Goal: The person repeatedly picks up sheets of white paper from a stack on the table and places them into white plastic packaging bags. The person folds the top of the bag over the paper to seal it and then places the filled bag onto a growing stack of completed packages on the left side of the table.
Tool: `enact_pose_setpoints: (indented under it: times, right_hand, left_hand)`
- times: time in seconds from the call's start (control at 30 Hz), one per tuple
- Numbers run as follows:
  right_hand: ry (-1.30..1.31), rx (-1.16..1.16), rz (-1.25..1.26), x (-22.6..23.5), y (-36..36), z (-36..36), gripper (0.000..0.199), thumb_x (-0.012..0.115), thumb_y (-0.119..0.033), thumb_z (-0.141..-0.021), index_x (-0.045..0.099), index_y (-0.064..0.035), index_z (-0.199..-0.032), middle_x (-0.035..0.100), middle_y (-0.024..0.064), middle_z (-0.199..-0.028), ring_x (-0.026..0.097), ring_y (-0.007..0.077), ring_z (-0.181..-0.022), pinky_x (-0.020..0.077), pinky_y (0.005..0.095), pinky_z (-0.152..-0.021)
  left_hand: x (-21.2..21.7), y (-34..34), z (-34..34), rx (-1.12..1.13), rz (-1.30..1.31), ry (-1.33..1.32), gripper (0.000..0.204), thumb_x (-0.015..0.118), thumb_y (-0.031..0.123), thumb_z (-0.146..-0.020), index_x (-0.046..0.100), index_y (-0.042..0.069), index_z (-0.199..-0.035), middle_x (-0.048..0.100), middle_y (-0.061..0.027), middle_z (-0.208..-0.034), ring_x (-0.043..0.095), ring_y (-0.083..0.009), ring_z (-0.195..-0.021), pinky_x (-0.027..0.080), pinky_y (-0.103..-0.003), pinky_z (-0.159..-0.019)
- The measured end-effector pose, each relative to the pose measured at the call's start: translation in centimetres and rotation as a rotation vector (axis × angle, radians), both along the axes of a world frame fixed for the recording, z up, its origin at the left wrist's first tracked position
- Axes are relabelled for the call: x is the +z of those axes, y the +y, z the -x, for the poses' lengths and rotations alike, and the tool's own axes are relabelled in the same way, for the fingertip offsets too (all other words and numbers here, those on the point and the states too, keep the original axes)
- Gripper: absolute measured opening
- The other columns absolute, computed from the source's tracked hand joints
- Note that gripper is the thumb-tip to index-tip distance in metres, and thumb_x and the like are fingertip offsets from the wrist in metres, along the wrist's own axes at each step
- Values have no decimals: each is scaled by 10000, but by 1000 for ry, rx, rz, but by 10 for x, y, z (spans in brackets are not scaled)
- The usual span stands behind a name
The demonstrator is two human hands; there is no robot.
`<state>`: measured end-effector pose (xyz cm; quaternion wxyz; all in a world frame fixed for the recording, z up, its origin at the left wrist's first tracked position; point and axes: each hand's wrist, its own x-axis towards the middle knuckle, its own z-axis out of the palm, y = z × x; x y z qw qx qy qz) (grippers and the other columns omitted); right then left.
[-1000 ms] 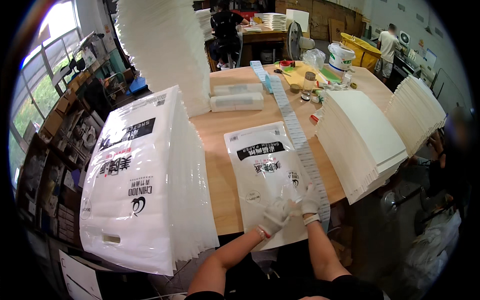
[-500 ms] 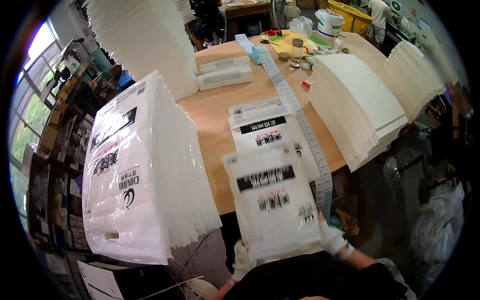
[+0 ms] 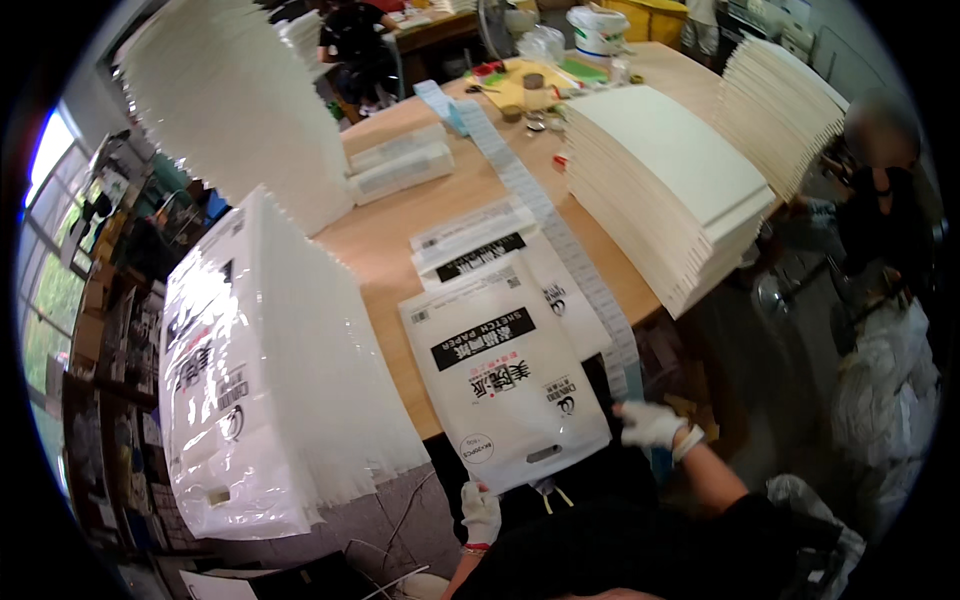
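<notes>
A clear-bagged pack of sketch paper (image 3: 510,400) with black, red and white print lies tilted across the table's near edge. Its upper part overlaps other paper packs (image 3: 570,300). My left hand (image 3: 481,515), in a white glove with bare fingertips, is closed at the pack's lower left corner, its fingertips at the edge. Just off the right edge, my right hand (image 3: 652,425), gloved the same way, has its fingers stretched out and holds nothing. A tall stack of bagged packs (image 3: 230,380) stands to the left.
White paper stacks rise at the right (image 3: 670,170) and far left (image 3: 240,110). Two rolled packs (image 3: 405,170) lie behind. A label strip (image 3: 530,190) runs down the table (image 3: 385,245). Farther back are a jar (image 3: 535,105) and a white bucket (image 3: 597,32). People are nearby.
The pack has shifted slightly and now lies still and sharp. My right hand has come away from its right edge. The view has turned, showing more of a person at the right.
</notes>
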<state>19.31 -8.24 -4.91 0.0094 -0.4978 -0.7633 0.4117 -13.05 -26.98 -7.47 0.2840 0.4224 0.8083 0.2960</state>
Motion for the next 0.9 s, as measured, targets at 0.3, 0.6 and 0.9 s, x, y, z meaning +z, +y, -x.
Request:
enact_pose_setpoints:
  times: [0.3,0.6,0.9]
  right_hand:
    - [9,-554,-10,-24,69,-23,367,655,-299,-722,433,-56,-886,542,134,-756,521,266,-688,403,361,-659]
    - [399,-451,-184,58,51,-11,246,607,-45,-734,608,-9,-977,523,139,-1177,490,227,-1118,414,321,-893]
    - [208,-117,-755,64,49,-16,85,653,-86,-621,616,-17,-653,519,117,-1234,394,335,-1202,318,398,-1013]
  left_hand:
    - [113,89,-16,-770,376,209,371,515,295,-838,524,112,-1160,633,-181,-904,620,-319,-856,476,-419,-738]
    - [26,221,-160,-240,316,-1563,149,571,171,-869,555,61,-968,482,22,-634,371,-55,-452,330,-210,-410]
    - [39,230,-161,-196,333,-1530,43,551,113,-851,542,86,-882,454,16,-597,347,-59,-411,265,-202,-349]
